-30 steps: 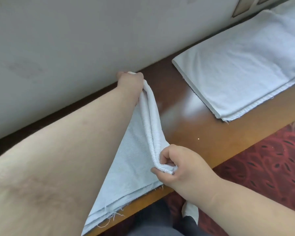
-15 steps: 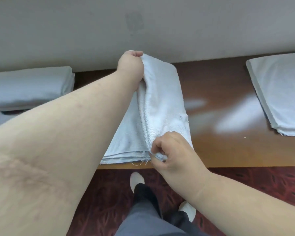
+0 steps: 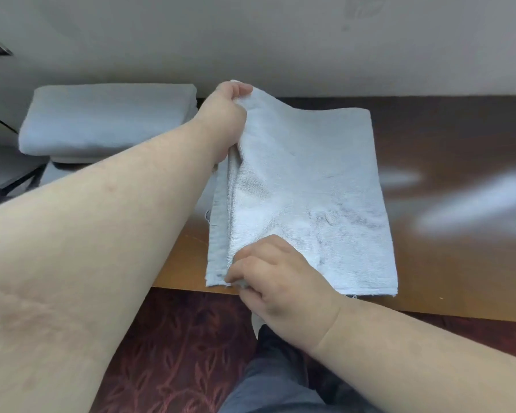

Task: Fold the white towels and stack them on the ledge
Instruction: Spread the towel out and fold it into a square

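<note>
Nearest you, dark trousers (image 3: 268, 391) and a patterned red carpet (image 3: 176, 347) lie under your forearms. No brand, label or writing can be read anywhere here. Your right hand (image 3: 280, 281) sits knuckles up at the near edge of the wooden surface (image 3: 447, 257), its grip pinching the near left corner of the towel (image 3: 310, 189). From that grip the towel spreads flat to the right and away toward the wall (image 3: 251, 40). Your left arm reaches diagonally across, and your left hand (image 3: 227, 120) is curled with its grip grasping the far left corner, lifting it just off the surface. Left of that grip, a folded stack (image 3: 108, 120) rests against the wall.
</note>
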